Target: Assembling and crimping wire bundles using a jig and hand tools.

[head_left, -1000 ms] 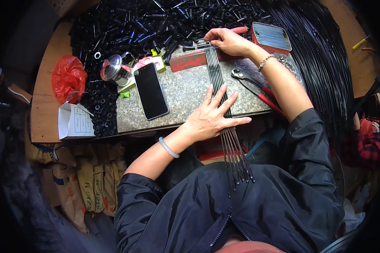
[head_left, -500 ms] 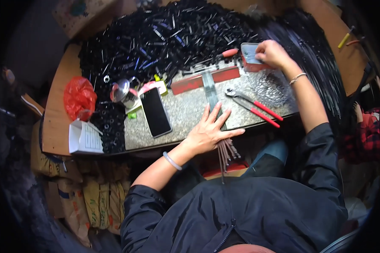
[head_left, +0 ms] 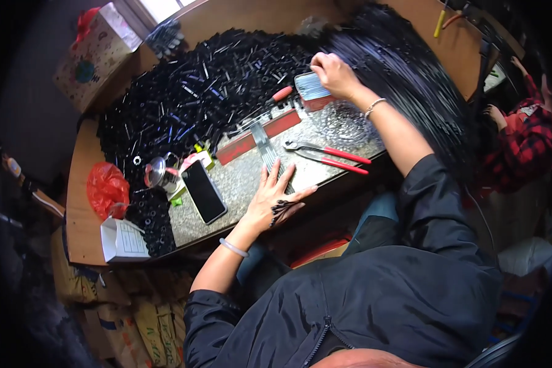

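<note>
My left hand (head_left: 273,199) lies with fingers spread over a row of thin grey metal rods (head_left: 263,142). Dark rod ends (head_left: 281,210) show beside its thumb. The rods run across a long red bar (head_left: 233,149) on the speckled grey worktop (head_left: 242,178). At the far side, my right hand (head_left: 336,75) is over the back right rim of a small red box (head_left: 314,101) with thin pale pieces in it. Its fingers are curled together; whatever they may hold is hidden. Red-handled pliers (head_left: 328,156) rest to the right of my left hand.
Black metal parts (head_left: 184,92) are heaped behind, with long black rods (head_left: 405,80) at right. A phone (head_left: 203,193), a metal cup (head_left: 159,173), a red plastic bag (head_left: 107,189) and a white carton (head_left: 124,239) stand left. A clear pile of small pieces (head_left: 346,126) lies near the box. Another person's plaid sleeve (head_left: 521,147) shows at right.
The whole view has turned, so the bench appears shifted left. My right hand has moved from the box's inside toward its far rim. Fewer rod ends show below my left hand.
</note>
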